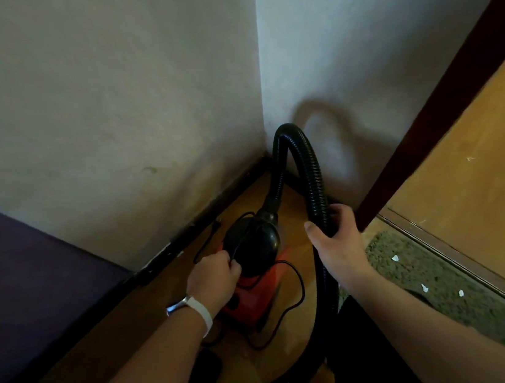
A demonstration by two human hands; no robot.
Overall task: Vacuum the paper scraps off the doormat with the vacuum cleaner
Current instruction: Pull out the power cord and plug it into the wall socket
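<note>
My right hand [337, 234] curled round the hose [310, 177]; left hand [214, 273] pinched the cord [295, 285] at the vacuum cleaner [252, 249]. The doormat [433, 280] lay rightward, nearest my right hand.

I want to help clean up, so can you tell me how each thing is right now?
vacuum cleaner: standing on the floor in the corner.
hose: arched up, held by the right hand.
cord: looped loose on the floor, pinched by the left hand.
doormat: lying flat, not yet vacuumed.
paper scraps: scattered on the doormat.
</note>
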